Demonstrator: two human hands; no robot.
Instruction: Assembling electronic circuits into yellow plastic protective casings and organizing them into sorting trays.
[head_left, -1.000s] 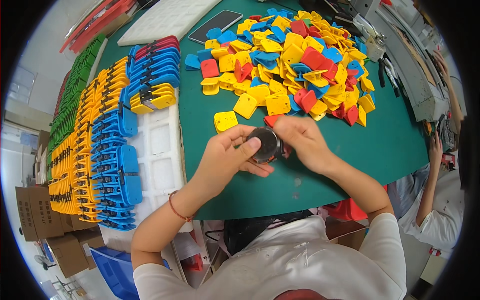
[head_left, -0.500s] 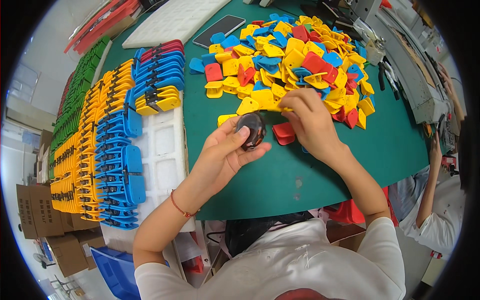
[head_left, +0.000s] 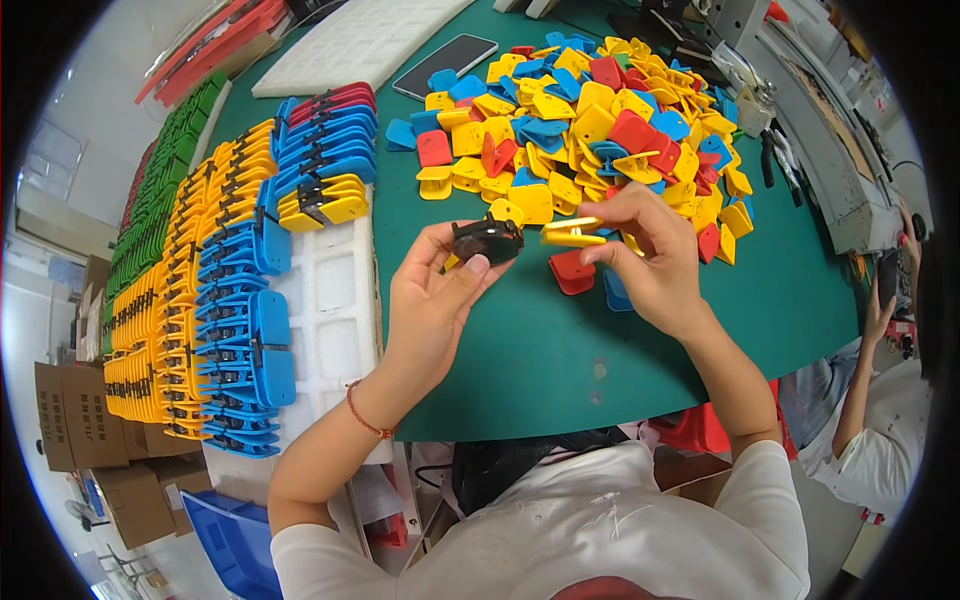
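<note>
Gripping the disc (head_left: 487,241) just above frame centre between thumb and fingers, the left hand (head_left: 432,297) faces the right hand (head_left: 655,248), which pinches the yellow clip (head_left: 573,239); both parts appear light and stiff, the glossy disc probably slippery, best held by its rim.

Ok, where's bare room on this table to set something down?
Bare green table: between the loose red clip and near edge; also right of the right hand, toward the grey machine. Crowded: beyond that hand, under the clip pile.
</note>
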